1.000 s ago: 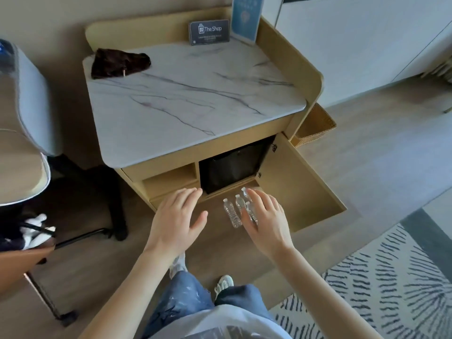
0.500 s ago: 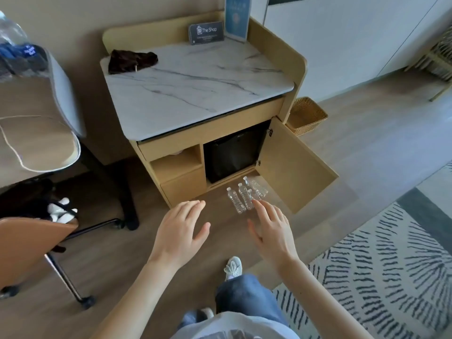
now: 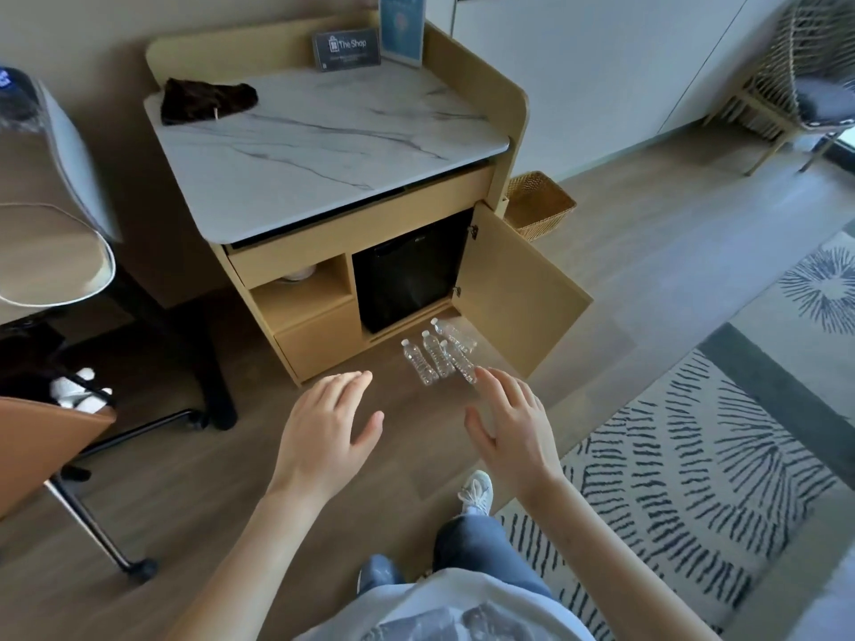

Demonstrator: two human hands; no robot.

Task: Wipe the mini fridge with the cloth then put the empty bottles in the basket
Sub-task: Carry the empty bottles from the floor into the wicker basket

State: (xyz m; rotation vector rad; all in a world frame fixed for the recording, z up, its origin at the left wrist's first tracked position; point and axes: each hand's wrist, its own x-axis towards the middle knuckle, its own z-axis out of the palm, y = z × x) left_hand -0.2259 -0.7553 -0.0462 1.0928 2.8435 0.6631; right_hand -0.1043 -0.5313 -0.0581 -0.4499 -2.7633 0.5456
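The left hand and right hand have been drawn back, spread flat, apart and empty. The fridge is seen well ahead of them, the basket beyond it to the right, the cloth far ahead-left, the bottles just past the right hand.

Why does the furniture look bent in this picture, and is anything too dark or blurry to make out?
Head view: the wide-angle lens makes the pale wooden cabinet lean and splay; the black mini fridge sits in deep shadow, its detail lost; the picture's far left edge is smeared; the left hand and right hand look sharp.
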